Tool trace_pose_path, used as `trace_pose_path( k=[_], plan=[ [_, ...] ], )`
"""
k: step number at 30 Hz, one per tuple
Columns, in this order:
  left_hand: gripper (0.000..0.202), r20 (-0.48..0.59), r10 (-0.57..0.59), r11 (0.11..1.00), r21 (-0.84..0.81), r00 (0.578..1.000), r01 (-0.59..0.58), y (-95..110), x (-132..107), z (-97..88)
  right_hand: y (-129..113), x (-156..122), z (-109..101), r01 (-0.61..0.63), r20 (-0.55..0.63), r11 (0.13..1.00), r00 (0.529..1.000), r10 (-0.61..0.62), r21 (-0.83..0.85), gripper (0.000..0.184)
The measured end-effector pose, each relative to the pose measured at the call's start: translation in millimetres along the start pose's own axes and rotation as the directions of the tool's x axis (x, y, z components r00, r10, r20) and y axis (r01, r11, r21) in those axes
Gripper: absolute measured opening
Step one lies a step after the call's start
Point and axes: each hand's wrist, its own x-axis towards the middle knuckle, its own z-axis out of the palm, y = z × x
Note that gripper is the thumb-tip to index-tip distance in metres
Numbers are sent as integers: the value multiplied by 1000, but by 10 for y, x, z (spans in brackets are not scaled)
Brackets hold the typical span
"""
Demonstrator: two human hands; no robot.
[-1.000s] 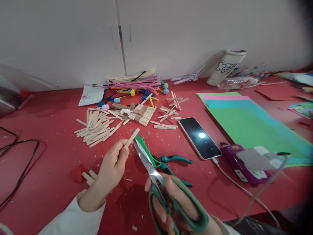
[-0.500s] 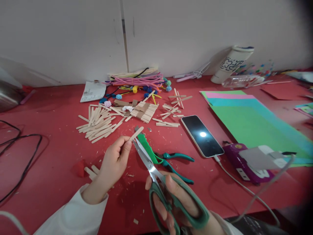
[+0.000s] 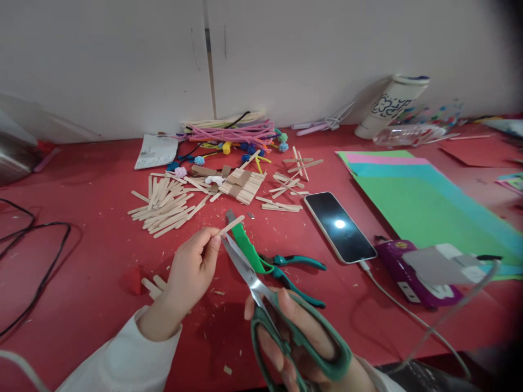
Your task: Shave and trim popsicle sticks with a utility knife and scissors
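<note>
Between thumb and fingers, my left hand (image 3: 192, 269) pinches a wooden craft stick (image 3: 232, 225) that points up and to the right. My right hand (image 3: 310, 332) has its fingers through the green handles of the scissors (image 3: 255, 284). The scissor tips meet the craft stick close to my left fingertips; whether the blades grip it I cannot tell. Under the blades lie a green utility knife (image 3: 247, 245) and teal-handled pliers (image 3: 300, 262). A pile of loose craft sticks (image 3: 167, 207) and a flat panel of joined sticks (image 3: 242, 186) lie beyond my left hand.
On the red table (image 3: 93, 228) a phone (image 3: 340, 226) is cabled beside a purple power strip (image 3: 412, 272). Coloured paper sheets (image 3: 425, 201) spread at the right. Pipe cleaners (image 3: 232, 133) and a leaning white tumbler (image 3: 390, 106) are by the wall. Black cable (image 3: 57, 245) loops at the left.
The craft stick has tipped to a slightly flatter angle in my left hand, and the scissor blades look a little closer together. Otherwise the view has barely shifted.
</note>
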Motion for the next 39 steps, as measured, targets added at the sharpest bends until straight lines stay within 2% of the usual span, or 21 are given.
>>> trace_pose_path(
  k=[11, 22, 30, 36, 39],
  plan=[
    [23, 30, -4, 1000, -28, 1000, 5, -7, 6, -5, -30, 15, 40, 30, 5, 999, 1000, -30, 20, 50],
    [23, -56, 102, 989, 116, 993, -95, -16, -15, 16, 66, -10, -16, -32, 103, 989, 994, 17, 144, 54],
    [23, -67, 119, 982, 152, 991, -108, -6, -30, 22, 49, 31, -11, -39, 116, 996, 993, 31, 75, 58],
    [23, -66, 123, 977, 185, 990, -109, -3, -43, 40, 47, -6, 34, -37, 25, 999, 999, 37, -13, 52],
    [23, -63, 96, 982, 167, 993, -84, 14, -42, 41, 33, 14, 59, -20, 35, 998, 999, 23, -66, 57]
  ],
)
